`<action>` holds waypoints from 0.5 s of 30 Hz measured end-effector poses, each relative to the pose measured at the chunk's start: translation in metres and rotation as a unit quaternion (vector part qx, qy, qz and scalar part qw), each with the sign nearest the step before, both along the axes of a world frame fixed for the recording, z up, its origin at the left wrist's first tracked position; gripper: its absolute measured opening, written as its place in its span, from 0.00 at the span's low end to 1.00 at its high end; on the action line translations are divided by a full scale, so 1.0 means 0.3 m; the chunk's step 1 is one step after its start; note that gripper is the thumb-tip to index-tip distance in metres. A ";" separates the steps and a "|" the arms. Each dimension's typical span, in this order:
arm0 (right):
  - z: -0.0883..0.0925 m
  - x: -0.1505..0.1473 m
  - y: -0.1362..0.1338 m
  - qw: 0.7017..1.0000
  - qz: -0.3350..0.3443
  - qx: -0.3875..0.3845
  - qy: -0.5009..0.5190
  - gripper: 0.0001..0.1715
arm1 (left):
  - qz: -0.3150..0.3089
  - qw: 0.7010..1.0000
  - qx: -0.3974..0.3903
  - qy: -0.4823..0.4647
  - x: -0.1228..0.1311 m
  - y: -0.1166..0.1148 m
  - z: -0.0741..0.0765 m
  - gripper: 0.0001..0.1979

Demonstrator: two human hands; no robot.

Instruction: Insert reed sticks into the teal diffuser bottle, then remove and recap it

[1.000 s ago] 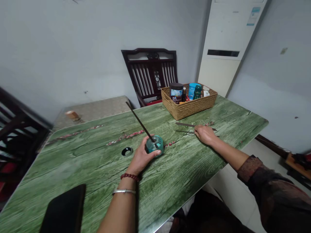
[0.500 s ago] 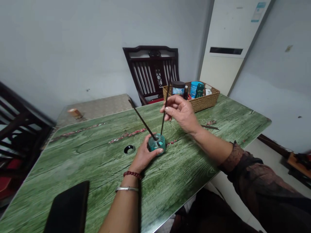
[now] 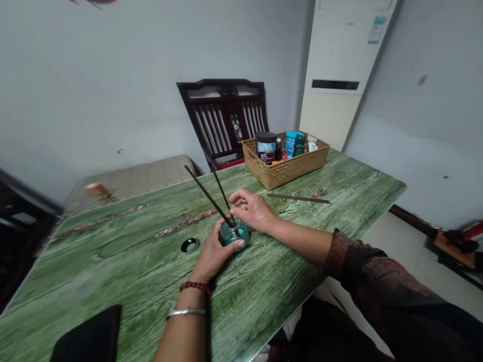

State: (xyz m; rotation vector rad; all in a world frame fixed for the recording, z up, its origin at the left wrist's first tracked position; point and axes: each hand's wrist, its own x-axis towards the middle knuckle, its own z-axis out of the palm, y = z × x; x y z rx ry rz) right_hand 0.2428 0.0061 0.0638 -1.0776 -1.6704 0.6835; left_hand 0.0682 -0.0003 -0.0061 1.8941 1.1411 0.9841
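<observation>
As the left grip point(image 3: 214, 251) clasps a translucent teal jar point(image 3: 240, 241), 2 slim dark sticks point(image 3: 208, 195) slanting upward, right grip point(image 3: 255, 211) pinching 1

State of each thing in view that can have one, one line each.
glass jar: upright, cap off, left hand wrapped around it
left stick: standing in jar, leaning left
right stick: leaning left, right hand at it; grip unclear
loose sticks: lying on table; count unclear
black ring: lying off the jar
basket: open-topped, filled
dark-lidded tub: closed, upright in basket
</observation>
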 end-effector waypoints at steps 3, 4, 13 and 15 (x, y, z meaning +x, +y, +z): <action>-0.047 0.100 -0.025 0.997 -0.045 0.007 -0.060 0.11 | 0.000 1.000 -0.013 0.004 0.000 0.002 0.009 0.38; -0.064 0.151 -0.032 0.994 -0.065 0.011 -0.088 0.11 | -0.001 1.000 -0.019 0.006 0.000 0.002 0.012 0.38; -0.213 0.568 -0.061 0.839 -0.230 -0.074 -0.488 0.24 | 0.017 0.999 -0.039 0.011 0.002 0.004 0.022 0.41; -0.228 0.578 -0.073 0.816 -0.233 -0.085 -0.523 0.25 | 0.020 0.999 -0.038 0.009 0.002 0.003 0.024 0.40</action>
